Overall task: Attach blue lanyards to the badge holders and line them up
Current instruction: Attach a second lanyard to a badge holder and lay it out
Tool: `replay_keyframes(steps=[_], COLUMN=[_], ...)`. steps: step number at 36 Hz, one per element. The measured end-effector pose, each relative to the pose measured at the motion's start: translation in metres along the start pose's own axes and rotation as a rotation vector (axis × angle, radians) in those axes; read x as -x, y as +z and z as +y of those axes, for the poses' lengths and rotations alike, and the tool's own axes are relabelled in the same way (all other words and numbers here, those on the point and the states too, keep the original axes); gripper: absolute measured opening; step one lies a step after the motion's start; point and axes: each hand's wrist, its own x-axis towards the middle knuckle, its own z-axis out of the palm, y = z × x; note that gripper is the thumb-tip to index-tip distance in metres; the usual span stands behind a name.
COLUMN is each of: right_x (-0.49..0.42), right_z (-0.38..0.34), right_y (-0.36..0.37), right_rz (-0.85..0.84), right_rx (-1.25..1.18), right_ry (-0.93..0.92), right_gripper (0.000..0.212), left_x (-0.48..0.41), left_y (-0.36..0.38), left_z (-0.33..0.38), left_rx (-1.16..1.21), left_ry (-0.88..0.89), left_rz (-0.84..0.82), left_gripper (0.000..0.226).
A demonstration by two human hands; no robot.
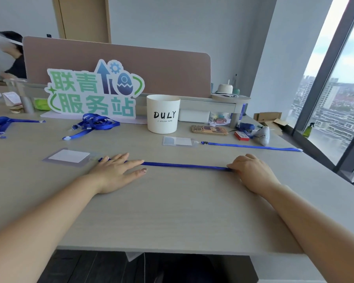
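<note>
A blue lanyard [184, 165] lies stretched flat across the desk in front of me. My left hand [119, 170] rests flat on its left end, fingers spread, beside a clear badge holder [70, 157] with a white card. My right hand [251, 172] is curled on the lanyard's right end. Farther back, a second badge holder [179, 141] lies with its blue lanyard [251, 147] stretched out to the right. A tangle of loose blue lanyards [92, 125] sits at the back left, and another loose lanyard [2, 123] lies at the far left.
A white DULY cup [163, 114] and a green-and-blue sign [92, 92] stand at the back before a brown partition [172, 68]. A phone [209, 130], a red box [242, 135] and small clutter lie back right. A person sits behind the partition at left. The desk edge [172, 250] is near me.
</note>
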Motion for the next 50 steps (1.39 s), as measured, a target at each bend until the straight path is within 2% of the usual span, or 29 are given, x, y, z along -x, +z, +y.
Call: replay_keyframes(steps=[3, 8, 14, 16, 19, 23, 28, 32, 39, 50], right_x=[0.006, 0.02, 0.03, 0.031, 0.031, 0.029, 0.021, 0.021, 0.028, 0.045], right_z=[0.0, -0.008, -0.01, -0.011, -0.013, -0.024, -0.052, -0.049, -0.034, 0.041], right_y=[0.002, -0.002, -0.002, 0.0, 0.0, -0.002, -0.003, -0.003, -0.008, -0.009], right_rz=[-0.019, -0.155, -0.325, -0.329, -0.308, -0.247, -0.263, -0.297, -0.335, -0.299], right_rx=[-0.031, -0.058, -0.226, -0.207, -0.193, -0.216, -0.226, -0.22, -0.196, -0.189], right_ry=[0.078, 0.154, 0.193, 0.205, 0.225, 0.197, 0.067, 0.093, 0.153, 0.339], right_gripper=[0.038, 0.046, 0.05, 0.053, 0.055, 0.057, 0.061, 0.066, 0.074, 0.065], left_x=[0.002, 0.001, 0.001, 0.001, 0.004, 0.007, 0.005, 0.008, 0.008, -0.023], left_y=[0.001, 0.002, 0.004, 0.006, 0.005, 0.005, 0.01, 0.008, 0.007, 0.022], left_z=[0.001, -0.001, 0.001, 0.002, 0.006, 0.007, 0.008, 0.01, 0.02, 0.116], left_rx=[-0.008, 0.004, -0.003, -0.004, -0.014, -0.001, 0.05, 0.101, 0.05, -0.04], left_ry=[-0.014, 0.038, 0.074, 0.077, 0.053, 0.079, 0.066, 0.059, 0.071, 0.164], left_rz=[0.001, 0.011, 0.011, 0.008, 0.023, 0.054, 0.053, 0.026, -0.013, -0.034], left_gripper=[0.083, 0.116, 0.118, 0.11, 0.078, 0.085, 0.055, 0.053, 0.056, 0.06])
